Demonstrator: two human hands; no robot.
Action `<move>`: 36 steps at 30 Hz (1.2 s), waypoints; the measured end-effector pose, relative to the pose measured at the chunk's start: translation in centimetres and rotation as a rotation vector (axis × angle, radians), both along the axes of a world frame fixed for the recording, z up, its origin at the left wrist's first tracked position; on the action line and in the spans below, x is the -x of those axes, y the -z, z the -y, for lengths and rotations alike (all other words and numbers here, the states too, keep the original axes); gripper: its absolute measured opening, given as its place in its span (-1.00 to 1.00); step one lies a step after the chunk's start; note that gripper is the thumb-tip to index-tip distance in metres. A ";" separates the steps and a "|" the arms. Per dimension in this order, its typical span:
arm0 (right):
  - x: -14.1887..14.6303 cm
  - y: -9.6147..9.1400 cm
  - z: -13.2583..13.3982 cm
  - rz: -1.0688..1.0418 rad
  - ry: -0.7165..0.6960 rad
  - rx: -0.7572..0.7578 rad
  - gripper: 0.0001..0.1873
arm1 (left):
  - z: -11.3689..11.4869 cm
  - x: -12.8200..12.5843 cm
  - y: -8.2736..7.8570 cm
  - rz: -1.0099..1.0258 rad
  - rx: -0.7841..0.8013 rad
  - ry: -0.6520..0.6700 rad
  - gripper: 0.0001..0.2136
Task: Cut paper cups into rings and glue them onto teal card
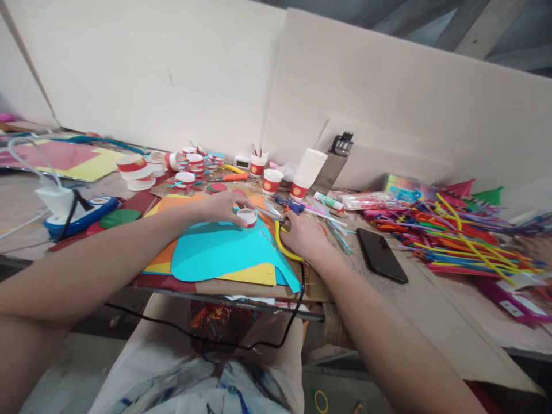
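My left hand [228, 208] curls its thumb and fingers round a short cut-down paper cup [246, 218], just above a turquoise paper sheet [215, 253]. To the right, my right hand [302, 233] is closed low over the table, its fingertips by a metal blade-like tool [275, 212]. A yellow curved piece [282, 242] runs beneath that hand; what the fingers grip is mostly hidden. Just behind them lies a blue tool [295, 206]. Orange and yellow sheets [263, 274] lie under the turquoise one.
Behind stand a paper cup [272, 183], stacked cups [308, 172] and a bottle [334, 164]. Cut cups [196, 164] cluster left of them. A phone [382, 255] and many pipe cleaners [466, 230] lie right. A black cord [297, 310] hangs over the front edge. A power strip [81, 215] sits left.
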State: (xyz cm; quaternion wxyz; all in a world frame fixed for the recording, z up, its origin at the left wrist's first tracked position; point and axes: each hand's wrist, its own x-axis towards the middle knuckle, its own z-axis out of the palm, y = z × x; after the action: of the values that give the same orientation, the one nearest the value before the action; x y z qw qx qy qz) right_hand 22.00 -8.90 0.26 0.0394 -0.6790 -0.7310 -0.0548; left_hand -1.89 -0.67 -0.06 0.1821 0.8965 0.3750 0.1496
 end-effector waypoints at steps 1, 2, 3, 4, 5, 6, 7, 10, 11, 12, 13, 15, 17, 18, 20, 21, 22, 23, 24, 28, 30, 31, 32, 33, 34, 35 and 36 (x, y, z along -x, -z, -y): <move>0.0 0.0 0.0 0.001 0.000 0.000 -0.60 | 0.0 0.0 0.0 -0.001 -0.002 -0.004 -0.52; 0.0 0.0 0.0 0.002 0.001 0.001 -0.60 | 0.0 0.0 0.1 -0.002 -0.002 -0.007 -0.52; 0.0 0.0 0.0 0.002 0.002 0.005 -0.59 | 0.0 0.0 0.1 -0.001 -0.002 -0.008 -0.52; 0.0 0.0 -0.1 0.002 0.003 0.007 -0.59 | -0.1 0.0 0.1 0.001 -0.001 -0.006 -0.52; 0.0 0.1 -0.1 0.001 0.004 0.009 -0.59 | -0.1 0.0 0.1 0.008 0.002 -0.002 -0.52; 0.0 0.1 -0.1 0.000 0.003 0.011 -0.59 | -0.1 0.0 0.1 0.021 0.007 0.002 -0.52; -0.1 0.1 -0.1 -0.001 0.003 0.009 -0.59 | -0.1 0.0 0.1 0.040 0.018 0.005 -0.52; -0.1 0.1 -0.1 -0.004 0.003 0.001 -0.59 | -0.1 0.0 -0.1 0.113 0.086 -0.012 -0.51; -0.1 0.2 -0.1 -0.005 0.003 -0.003 -0.59 | -0.1 0.0 -0.2 0.140 0.108 -0.024 -0.51; -0.1 0.2 -0.1 -0.007 0.003 -0.006 -0.59 | -0.1 0.0 -0.2 0.169 0.130 -0.030 -0.51; -0.1 0.2 0.0 -0.010 0.001 -0.010 -0.58 | -0.1 0.0 -0.3 0.203 0.154 -0.026 -0.51; 0.0 0.1 0.1 -0.020 -0.005 -0.024 -0.59 | -0.2 0.3 -0.4 0.299 0.214 -0.008 -0.51; 0.0 0.0 0.2 -0.034 -0.012 -0.043 -0.62 | -0.4 0.7 -0.5 0.423 0.277 -0.003 -0.48; 0.1 -0.1 0.2 -0.043 -0.012 -0.054 -0.63 | -0.6 1.0 -0.6 0.479 0.286 -0.016 -0.48; 0.0 -0.3 0.2 -0.065 -0.008 -0.074 -0.66 | -1.3 1.8 -0.7 0.521 0.223 -0.081 -0.50; 0.0 -0.4 0.1 -0.076 -0.007 -0.084 -0.66 | -1.7 2.3 -0.8 0.496 0.153 -0.132 -0.53; -0.1 -0.5 0.0 -0.087 -0.006 -0.096 -0.66 | -2.2 2.8 -0.7 0.434 0.069 -0.200 -0.56; -0.2 -0.7 -0.2 -0.096 -0.009 -0.113 -0.66 | -2.7 3.3 -0.7 0.354 -0.018 -0.277 -0.59; -0.3 -0.8 -0.4 -0.103 -0.013 -0.131 -0.67 | -3.2 3.8 -0.5 0.270 -0.079 -0.354 -0.62; -0.1 -1.7 -1.8 -0.112 -0.029 -0.194 -0.65 | -4.8 5.4 0.2 0.019 -0.108 -0.482 -0.70; 0.4 -2.2 -2.6 -0.133 -0.042 -0.185 -0.61 | -4.9 5.6 0.1 -0.037 -0.088 -0.533 -0.71; 0.8 -2.4 -2.9 -0.150 -0.050 -0.177 -0.61 | -4.8 5.7 -0.2 -0.018 -0.098 -0.567 -0.71; 1.3 -2.7 -3.1 -0.164 -0.056 -0.170 -0.61 | -4.6 5.7 -0.5 0.035 -0.126 -0.607 -0.71; 1.8 -2.9 -3.1 -0.173 -0.064 -0.169 -0.61 | -4.4 5.7 -0.9 0.133 -0.179 -0.648 -0.70; 2.4 -3.1 -2.9 -0.174 -0.073 -0.166 -0.62 | -4.2 5.6 -1.4 0.257 -0.248 -0.680 -0.71; 3.1 -3.3 -2.5 -0.167 -0.091 -0.158 -0.61 | -4.0 5.6 -1.8 0.380 -0.315 -0.716 -0.73; 3.8 -3.5 -2.0 -0.171 -0.134 -0.148 -0.60 | -3.9 5.7 -2.2 0.487 -0.374 -0.732 -0.76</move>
State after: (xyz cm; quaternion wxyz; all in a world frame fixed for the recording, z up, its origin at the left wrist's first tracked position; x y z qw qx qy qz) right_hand 18.16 -6.87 3.77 0.1551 -0.6260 -0.7627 -0.0478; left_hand -7.54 3.19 2.15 0.0357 0.6618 0.5791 0.4747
